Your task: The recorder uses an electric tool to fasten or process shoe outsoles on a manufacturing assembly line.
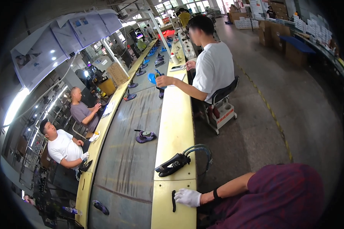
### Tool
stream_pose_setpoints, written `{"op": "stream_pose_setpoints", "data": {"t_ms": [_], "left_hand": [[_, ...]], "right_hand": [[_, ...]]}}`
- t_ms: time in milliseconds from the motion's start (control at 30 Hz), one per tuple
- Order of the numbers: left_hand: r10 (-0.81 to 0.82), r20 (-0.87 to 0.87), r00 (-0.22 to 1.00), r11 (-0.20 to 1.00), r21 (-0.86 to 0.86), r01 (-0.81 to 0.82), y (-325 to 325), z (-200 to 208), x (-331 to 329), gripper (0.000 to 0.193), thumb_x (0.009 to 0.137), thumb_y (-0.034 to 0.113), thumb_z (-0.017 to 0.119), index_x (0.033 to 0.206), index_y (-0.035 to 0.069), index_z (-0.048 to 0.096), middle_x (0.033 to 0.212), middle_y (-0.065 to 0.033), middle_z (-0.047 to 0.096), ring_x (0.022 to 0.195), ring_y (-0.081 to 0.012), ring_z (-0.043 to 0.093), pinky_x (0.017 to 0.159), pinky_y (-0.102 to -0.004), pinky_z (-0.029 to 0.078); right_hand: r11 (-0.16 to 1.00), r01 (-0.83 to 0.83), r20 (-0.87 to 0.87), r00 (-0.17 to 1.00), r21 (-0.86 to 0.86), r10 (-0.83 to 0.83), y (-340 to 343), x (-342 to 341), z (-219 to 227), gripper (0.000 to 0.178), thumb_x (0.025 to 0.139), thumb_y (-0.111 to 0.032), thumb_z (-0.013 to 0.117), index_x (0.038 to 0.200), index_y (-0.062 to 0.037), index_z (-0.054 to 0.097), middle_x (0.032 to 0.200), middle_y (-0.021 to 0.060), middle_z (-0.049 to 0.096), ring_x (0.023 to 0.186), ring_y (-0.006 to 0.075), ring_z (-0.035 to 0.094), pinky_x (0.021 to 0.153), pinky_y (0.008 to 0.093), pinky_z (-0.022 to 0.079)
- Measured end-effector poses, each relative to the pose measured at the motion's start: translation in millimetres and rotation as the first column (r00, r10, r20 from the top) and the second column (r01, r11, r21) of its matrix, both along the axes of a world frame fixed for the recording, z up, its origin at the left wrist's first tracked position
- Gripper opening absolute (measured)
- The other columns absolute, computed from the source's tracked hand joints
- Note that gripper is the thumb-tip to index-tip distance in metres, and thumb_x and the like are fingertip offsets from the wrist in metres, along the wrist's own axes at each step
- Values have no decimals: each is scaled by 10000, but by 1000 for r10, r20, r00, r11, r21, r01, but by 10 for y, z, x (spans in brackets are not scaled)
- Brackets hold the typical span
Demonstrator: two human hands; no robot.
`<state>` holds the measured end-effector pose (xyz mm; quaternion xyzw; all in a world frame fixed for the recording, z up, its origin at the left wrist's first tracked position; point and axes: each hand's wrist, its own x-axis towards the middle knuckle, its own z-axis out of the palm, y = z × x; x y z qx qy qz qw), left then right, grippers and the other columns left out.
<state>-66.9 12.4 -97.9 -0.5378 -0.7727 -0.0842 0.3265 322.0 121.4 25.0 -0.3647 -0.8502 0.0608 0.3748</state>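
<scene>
My right hand (188, 197), in a white glove with a dark band at the wrist, rests on the pale yellow ledge beside the conveyor. Its fingers reach out loosely with their tips at a short black strip (174, 201), and I see no grip on it. A maroon sleeve covers my upper arm. My left hand does not show. Farther along the ledge lies a black device (173, 165) with dark hoses bending off its right side.
The grey conveyor belt (122, 126) carries a purple sandal-like shoe (145, 136), another dark shoe (101, 207) nearer, and several more farther off. A seated co-worker in white (217, 66) holds a blue shoe (153, 78). Two people (65, 147) sit across the belt.
</scene>
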Motion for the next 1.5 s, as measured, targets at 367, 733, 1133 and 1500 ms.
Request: {"op": "stream_pose_setpoints", "data": {"t_ms": [367,733,1133,1500], "left_hand": [[-70,182,981,997,4,71,-45,241,138,572,1024,445,580,1363,-13,635,1356,-213,680,1338,-377,571,1189,-640,317],[-53,224,973,999,23,49,-44,377,235,565,1044,434,587,1402,-1,619,1338,-208,679,1297,-370,595,1182,-597,360],[-66,253,965,997,50,55,-104,870,583,510,1046,396,577,1375,12,636,1296,-204,683,1270,-387,595,1174,-591,365],[-56,219,974,997,65,43,-161,789,539,487,1047,383,577,1365,20,643,1278,-202,685,1265,-388,593,1179,-586,366]], "right_hand": [[1000,17,7,1000,-21,-17,-42,43,40,195,891,-163,649,1047,-58,701,1232,113,700,1198,318,638,1102,437,465],[1000,3,4,1000,-4,-3,-22,20,-38,213,858,-159,648,1031,-48,702,1204,113,698,1159,313,645,1070,415,479],[999,32,12,999,-2,-32,-47,40,-40,223,867,-161,647,1053,-60,714,1222,106,705,1161,303,648,1081,409,471],[1000,10,5,1000,17,-10,-60,34,-8,226,868,-157,648,1059,-54,712,1211,108,709,1141,306,654,1065,412,481]]}}
